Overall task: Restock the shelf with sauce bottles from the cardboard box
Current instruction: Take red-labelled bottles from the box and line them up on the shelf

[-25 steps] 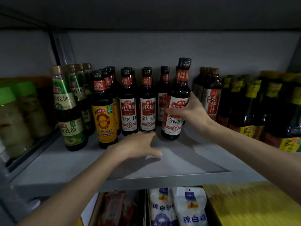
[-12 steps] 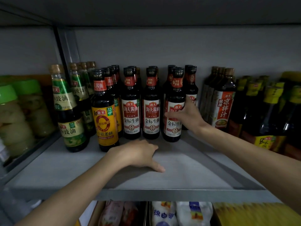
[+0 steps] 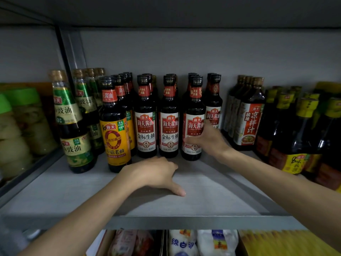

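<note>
A dark sauce bottle (image 3: 193, 124) with a red and white label is held near its lower half by the right hand (image 3: 209, 140). The grip is closed on it: the thumb is laid across the bottom of the front label, and the fingers are passed round the bottle's right side, where they are mostly hidden. The bottle is upright at the front of its row on the grey shelf (image 3: 55, 191), and its base appears to be set on the board, though the dim light leaves this uncertain. Just to its left, two more bottles of the same kind (image 3: 145, 126) are lined up side by side, with others ranked behind them.

The left hand (image 3: 155, 174) is rested on the shelf in front of these bottles. Its grip is slack and nothing is held: the fingers are loosely bent and the thumb is stretched out on the board.

Further left, a yellow-labelled bottle (image 3: 115, 139) and green-labelled bottles (image 3: 73, 126) are stood, and jars with green lids (image 3: 20, 126) are seen beyond a metal divider. To the right, brown-capped bottles (image 3: 248, 117) and yellow-capped bottles (image 3: 297, 137) are ranged. White bags (image 3: 184, 243) are stored on the level below.
</note>
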Available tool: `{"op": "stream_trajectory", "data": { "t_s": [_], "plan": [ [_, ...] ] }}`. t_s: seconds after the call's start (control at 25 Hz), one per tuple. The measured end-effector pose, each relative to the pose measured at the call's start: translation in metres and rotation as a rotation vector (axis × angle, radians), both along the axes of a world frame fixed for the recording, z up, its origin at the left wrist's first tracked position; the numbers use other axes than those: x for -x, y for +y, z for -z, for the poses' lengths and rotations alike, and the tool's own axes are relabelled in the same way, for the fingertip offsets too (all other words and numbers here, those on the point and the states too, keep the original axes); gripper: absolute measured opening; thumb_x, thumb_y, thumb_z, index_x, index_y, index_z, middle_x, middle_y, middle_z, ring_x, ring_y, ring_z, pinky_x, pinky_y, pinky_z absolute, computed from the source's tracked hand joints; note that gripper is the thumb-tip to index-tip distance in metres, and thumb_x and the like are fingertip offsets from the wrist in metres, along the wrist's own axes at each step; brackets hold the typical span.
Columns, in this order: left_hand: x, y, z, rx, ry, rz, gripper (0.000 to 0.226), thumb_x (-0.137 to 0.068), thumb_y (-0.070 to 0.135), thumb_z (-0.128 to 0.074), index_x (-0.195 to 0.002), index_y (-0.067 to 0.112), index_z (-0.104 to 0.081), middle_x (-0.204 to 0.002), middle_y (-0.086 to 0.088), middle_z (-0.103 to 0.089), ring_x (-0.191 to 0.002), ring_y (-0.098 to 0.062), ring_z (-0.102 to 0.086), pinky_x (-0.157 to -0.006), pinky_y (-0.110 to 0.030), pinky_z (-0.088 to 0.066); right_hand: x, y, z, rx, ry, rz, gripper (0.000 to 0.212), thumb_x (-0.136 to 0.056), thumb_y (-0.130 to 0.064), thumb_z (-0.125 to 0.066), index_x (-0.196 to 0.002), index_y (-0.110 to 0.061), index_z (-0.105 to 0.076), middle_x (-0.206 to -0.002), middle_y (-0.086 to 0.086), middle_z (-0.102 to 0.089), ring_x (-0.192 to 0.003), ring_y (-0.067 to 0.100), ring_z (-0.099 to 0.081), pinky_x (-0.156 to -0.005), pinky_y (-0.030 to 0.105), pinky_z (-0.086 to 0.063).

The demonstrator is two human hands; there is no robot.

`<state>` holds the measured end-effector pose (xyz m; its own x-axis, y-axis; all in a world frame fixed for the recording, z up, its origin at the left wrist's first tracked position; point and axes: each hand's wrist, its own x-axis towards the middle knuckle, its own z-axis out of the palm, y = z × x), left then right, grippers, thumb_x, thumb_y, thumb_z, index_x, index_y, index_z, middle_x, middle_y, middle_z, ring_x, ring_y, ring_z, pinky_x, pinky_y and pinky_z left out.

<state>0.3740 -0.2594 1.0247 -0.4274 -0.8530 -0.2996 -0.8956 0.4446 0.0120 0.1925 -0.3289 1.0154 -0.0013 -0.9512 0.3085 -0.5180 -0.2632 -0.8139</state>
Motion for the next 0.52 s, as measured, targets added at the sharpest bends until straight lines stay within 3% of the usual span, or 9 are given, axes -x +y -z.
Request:
{"op": "stream_trajectory", "data": {
  "t_s": [0.24,0.4,0.52],
  "plan": [
    [-0.0009,0.0018,0.0017,0.004,0.001,0.010,0.088,-0.080,0.072,-0.057,-0.148,0.018,-0.039,-0.143,-0.010,-0.050,-0.124,-0.028,-0.051,-0.100,-0.042,-0.048,-0.0052,-0.0026,-0.0025,0.014,-0.004,-0.013,0.068,-0.076,-0.014,-0.085,-0.134,-0.012,-0.048,-0.129,0.004,-0.066,-0.120,0.020,-0.063,-0.094,0.027,-0.045],
    [-0.0025,0.0016,0.0039,-0.007,0.001,0.008,0.086,-0.081,0.072,-0.056,-0.146,0.017,-0.041,-0.141,-0.010,-0.051,-0.123,-0.028,-0.052,-0.099,-0.043,-0.048,-0.0079,-0.0029,-0.0023,0.048,0.009,-0.012,0.062,-0.076,-0.011,-0.085,-0.130,-0.013,-0.054,-0.127,0.005,-0.067,-0.118,0.020,-0.064,-0.101,0.031,-0.048],
    [-0.0026,0.0004,0.0049,-0.007,0.001,0.013,0.087,-0.080,0.073,-0.056,-0.145,0.018,-0.042,-0.141,-0.009,-0.052,-0.121,-0.027,-0.054,-0.098,-0.043,-0.049,-0.0086,-0.0009,-0.0027,0.056,0.013,-0.005,0.061,-0.077,-0.010,-0.083,-0.131,-0.010,-0.054,-0.129,0.006,-0.066,-0.120,0.020,-0.062,-0.094,0.025,-0.045]
  ]
}}
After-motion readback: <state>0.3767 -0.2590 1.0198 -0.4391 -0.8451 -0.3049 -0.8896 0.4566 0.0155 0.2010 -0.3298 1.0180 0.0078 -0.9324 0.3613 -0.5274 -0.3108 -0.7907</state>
